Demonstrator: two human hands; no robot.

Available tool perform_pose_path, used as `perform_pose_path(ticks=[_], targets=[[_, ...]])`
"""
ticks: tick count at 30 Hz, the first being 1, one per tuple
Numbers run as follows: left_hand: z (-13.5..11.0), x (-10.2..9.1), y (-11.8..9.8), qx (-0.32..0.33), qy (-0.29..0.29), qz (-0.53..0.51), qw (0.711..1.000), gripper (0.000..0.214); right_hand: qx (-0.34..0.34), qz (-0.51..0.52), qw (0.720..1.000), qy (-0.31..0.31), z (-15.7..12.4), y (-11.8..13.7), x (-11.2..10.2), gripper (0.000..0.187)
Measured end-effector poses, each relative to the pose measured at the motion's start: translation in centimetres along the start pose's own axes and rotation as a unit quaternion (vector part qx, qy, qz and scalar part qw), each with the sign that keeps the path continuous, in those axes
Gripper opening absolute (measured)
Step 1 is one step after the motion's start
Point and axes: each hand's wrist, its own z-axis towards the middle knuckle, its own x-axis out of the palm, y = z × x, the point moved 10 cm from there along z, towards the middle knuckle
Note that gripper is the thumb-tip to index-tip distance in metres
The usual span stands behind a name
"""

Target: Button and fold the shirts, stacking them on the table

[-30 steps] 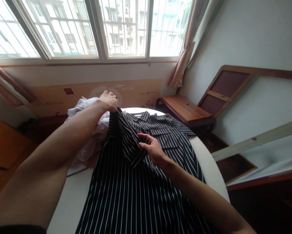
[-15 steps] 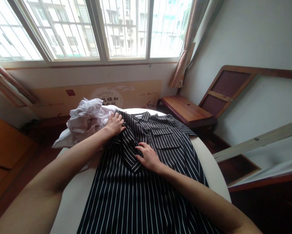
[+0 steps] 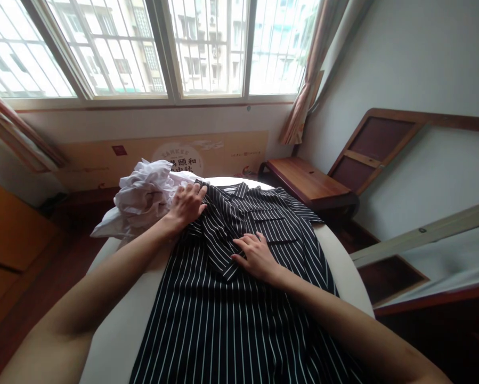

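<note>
A long black shirt (image 3: 219,314) with white stripes lies spread on a round white table (image 3: 113,320), collar at the far end. Its left-hand sleeve (image 3: 219,248) is folded inward over the front; the other sleeve (image 3: 303,208) points out to the right. My left hand (image 3: 186,205) rests at the left shoulder edge, fingers apart and slightly bent over the cloth. Lower on the chest lies my right hand (image 3: 257,257), palm down with spread fingers, just right of the folded sleeve. Neither hand visibly grips the fabric.
Crumpled white cloth (image 3: 143,192) is heaped at the table's far left edge, beside my left hand. Behind the table, a printed board (image 3: 223,154) leans below the barred window. A wooden chair-like piece (image 3: 309,181) stands at the far right.
My right hand has slid a little to the right, away from the folded sleeve. My left hand has shifted slightly toward the shirt's outer left edge. The view has moved slightly.
</note>
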Motion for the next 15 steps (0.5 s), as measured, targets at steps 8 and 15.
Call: perform_pose_path(ticks=[8,15], targets=[[-8.7,-1.3,-3.2,0.078,-0.053,-0.03,0.995,0.039,-0.047,0.07,0.994,-0.069,-1.5,-0.7,-0.7,0.046],[-8.7,2.6,-5.5,0.165,-0.044,0.074,0.983,0.032,-0.207,-0.016,0.977,-0.055,-1.7,2.6,0.5,0.026]])
